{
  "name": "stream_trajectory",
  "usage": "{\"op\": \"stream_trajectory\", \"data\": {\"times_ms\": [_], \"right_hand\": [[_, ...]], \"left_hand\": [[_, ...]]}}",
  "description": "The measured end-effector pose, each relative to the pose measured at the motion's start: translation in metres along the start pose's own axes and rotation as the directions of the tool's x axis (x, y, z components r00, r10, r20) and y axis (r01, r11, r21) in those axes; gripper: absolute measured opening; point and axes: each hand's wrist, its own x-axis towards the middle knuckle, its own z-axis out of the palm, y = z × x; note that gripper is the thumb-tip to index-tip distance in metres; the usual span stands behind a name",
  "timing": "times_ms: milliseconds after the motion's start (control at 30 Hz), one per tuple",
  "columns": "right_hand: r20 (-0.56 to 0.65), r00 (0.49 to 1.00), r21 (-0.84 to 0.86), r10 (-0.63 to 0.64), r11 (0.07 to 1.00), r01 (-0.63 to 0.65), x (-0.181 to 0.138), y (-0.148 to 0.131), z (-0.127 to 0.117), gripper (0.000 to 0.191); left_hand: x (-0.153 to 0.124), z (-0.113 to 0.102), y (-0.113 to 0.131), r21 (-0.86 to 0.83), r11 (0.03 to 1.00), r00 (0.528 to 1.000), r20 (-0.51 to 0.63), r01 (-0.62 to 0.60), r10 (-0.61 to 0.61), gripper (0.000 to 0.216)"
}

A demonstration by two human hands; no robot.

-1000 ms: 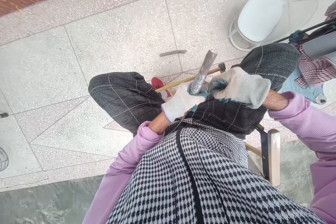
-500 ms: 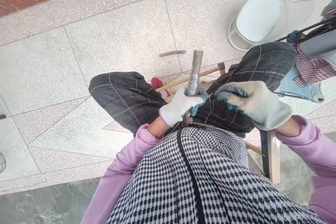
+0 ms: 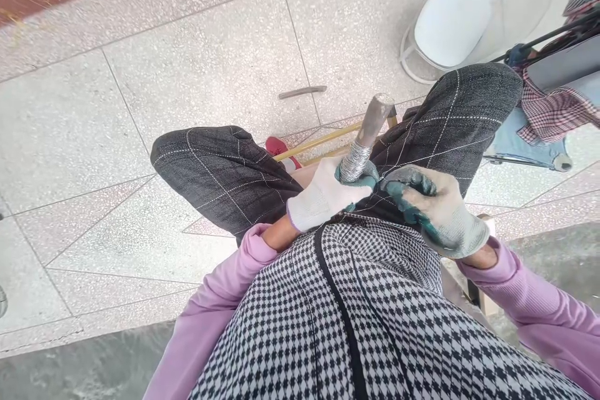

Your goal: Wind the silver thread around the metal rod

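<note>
A smooth greyish-brown stick (image 3: 372,120) with thin silvery wire (image 3: 355,161) coiled round it stands tilted over my lap. My left hand (image 3: 328,190), in a white glove with a green palm, is wrapped round it just below the coil. Close to its fingertips is my right hand (image 3: 431,203), gloved the same way, with thumb and fingers pinched together on a thin strand of wire. Loose strands cross between the hands and over the dark trousers. Both palms hide the lower part of the stick.
A white chair (image 3: 452,22) stands on the tiled floor at the upper right. Beside my right knee is a rack with checked cloth (image 3: 555,106) on it. A short thin strip (image 3: 302,92) lies on the tiles ahead. Yellow bars (image 3: 323,139) run beneath my legs.
The top of the stick has tipped to the right, showing its end face. My right hand has come in lower and nearer to my left hand.
</note>
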Motion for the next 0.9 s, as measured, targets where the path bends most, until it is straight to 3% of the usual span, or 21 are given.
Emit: {"op": "stream_trajectory", "data": {"times_ms": [267,433,500,667,900], "right_hand": [[-0.047,0.999,0.113,-0.003,0.994,0.008,-0.003,0.002,0.000,0.019],[-0.055,0.998,-0.083,-0.044,0.996,0.039,-0.009,0.007,-0.004,0.018],[-0.048,0.996,-0.153,-0.074,0.986,0.066,-0.012,0.010,-0.007,0.020],[-0.144,0.932,-0.478,-0.333,0.848,0.229,-0.022,0.005,-0.008,0.017],[-0.123,0.924,-0.642,-0.361,0.739,0.204,-0.016,0.004,0.005,0.016]], "left_hand": [[-0.005,0.005,0.004,0.121,0.981,0.984,-0.083,-0.149,0.160,0.011],[-0.002,0.007,0.006,0.000,0.998,0.997,0.042,0.063,-0.063,0.019],[-0.004,0.008,0.007,-0.001,0.996,0.996,0.042,0.084,-0.084,0.017],[-0.014,0.010,0.008,0.240,0.959,0.980,-0.091,-0.150,0.176,0.005],[-0.020,0.014,0.006,0.393,0.894,0.970,-0.019,-0.215,0.241,0.012]]}}
